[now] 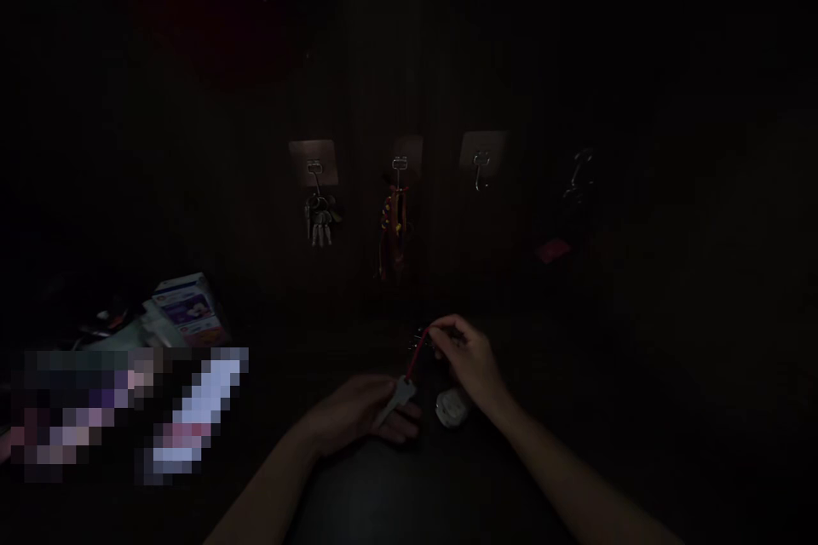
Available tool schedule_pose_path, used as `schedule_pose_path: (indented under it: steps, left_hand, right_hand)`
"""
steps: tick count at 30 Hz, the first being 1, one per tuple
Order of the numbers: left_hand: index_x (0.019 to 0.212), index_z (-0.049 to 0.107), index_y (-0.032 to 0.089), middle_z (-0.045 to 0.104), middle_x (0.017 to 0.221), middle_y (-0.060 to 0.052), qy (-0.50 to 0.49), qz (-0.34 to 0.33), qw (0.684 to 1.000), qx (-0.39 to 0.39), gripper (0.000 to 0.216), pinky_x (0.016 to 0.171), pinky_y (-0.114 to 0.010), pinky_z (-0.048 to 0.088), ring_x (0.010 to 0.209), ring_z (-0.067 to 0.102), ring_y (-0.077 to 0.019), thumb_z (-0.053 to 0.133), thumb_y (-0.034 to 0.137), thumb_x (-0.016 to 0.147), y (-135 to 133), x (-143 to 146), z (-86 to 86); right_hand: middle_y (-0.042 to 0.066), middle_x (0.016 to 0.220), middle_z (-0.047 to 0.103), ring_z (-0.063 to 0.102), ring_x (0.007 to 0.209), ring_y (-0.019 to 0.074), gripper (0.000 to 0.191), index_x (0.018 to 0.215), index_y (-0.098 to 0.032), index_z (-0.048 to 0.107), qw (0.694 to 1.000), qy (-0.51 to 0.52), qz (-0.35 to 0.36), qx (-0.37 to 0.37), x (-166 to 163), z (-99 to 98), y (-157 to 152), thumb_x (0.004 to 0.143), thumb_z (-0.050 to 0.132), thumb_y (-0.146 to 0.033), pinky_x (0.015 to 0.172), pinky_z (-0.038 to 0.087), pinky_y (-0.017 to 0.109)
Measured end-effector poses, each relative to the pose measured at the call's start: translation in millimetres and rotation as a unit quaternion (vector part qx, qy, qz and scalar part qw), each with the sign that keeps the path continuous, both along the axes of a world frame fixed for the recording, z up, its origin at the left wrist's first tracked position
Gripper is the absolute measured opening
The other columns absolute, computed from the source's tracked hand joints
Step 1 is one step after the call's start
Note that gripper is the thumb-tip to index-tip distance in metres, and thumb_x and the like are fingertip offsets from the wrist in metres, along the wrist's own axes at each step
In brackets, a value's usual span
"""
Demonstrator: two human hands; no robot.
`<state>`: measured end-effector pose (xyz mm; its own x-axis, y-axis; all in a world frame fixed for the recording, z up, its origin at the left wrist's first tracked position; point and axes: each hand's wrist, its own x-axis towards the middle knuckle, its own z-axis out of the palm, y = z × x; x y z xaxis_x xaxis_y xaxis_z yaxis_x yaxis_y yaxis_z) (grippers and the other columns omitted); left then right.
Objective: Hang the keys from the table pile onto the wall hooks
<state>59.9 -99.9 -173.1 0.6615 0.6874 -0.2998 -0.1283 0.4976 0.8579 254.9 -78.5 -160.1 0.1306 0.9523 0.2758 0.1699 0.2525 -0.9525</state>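
Note:
In the dim head view, a silvery key [401,395] lies over the fingers of my left hand [351,415], its thumb against the key's edge. A red cord [418,351] runs up from the key's head. Thumb and finger of my right hand [469,358] pinch the cord's upper end. Some small dark metal pieces [417,339] show behind the cord, too dark to make out. Below my right hand sits a small whitish round object [451,407], its kind unclear.
On the dark upright surface ahead, adhesive hooks hold a bunch of keys [321,221] and colourful strings [397,226]; a third hook [481,170] is bare. Farther right hangs something dark with a red tag [553,250]. A printed box [190,306] and blurred-out items lie left.

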Motion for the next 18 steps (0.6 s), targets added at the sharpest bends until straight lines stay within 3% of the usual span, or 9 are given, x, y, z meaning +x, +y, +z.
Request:
schedule_pose_path:
  steps: [3, 11, 18]
  left_hand:
    - [0.1, 0.064, 0.013, 0.069, 0.095, -0.013, -0.006, 0.006, 1.0, -0.006, 0.029, 0.077, -0.032, 0.049, 0.079, 0.067, -0.0182, 0.06, 0.034, 0.08, -0.6, 0.4, 4.5]
    - [0.094, 0.066, 0.015, 0.067, 0.103, -0.011, 0.044, 0.085, 0.993, 0.066, 0.029, 0.083, -0.034, 0.047, 0.092, 0.064, -0.0218, 0.071, 0.03, 0.07, 3.9, 1.4, -0.9]
    - [0.09, 0.066, 0.015, 0.068, 0.084, -0.005, 0.067, 0.164, 0.976, 0.122, 0.029, 0.071, -0.028, 0.047, 0.071, 0.061, -0.0138, 0.073, 0.018, 0.061, 10.3, 3.0, -5.8]
  right_hand:
    - [-0.002, 0.058, 0.056, 0.052, 0.051, 0.0134, 0.024, 0.073, -0.021, 0.058, 1.0, 0.01, -0.006, -0.014, 3.2, 4.8, 0.1, 0.072, 0.061, -0.045, 0.047, 0.042, 0.025]
    - [-0.002, 0.058, 0.055, 0.052, 0.052, 0.0135, 0.025, 0.074, -0.02, 0.059, 1.0, 0.013, -0.005, -0.011, 6.7, 9.0, -3.0, 0.07, 0.061, -0.045, 0.046, 0.041, 0.024]
    - [-0.002, 0.063, 0.056, 0.053, 0.056, 0.0122, 0.021, 0.078, -0.02, 0.06, 1.0, -0.004, 0.018, 0.003, 8.2, -0.3, -0.1, 0.075, 0.059, -0.041, 0.053, 0.043, 0.023]
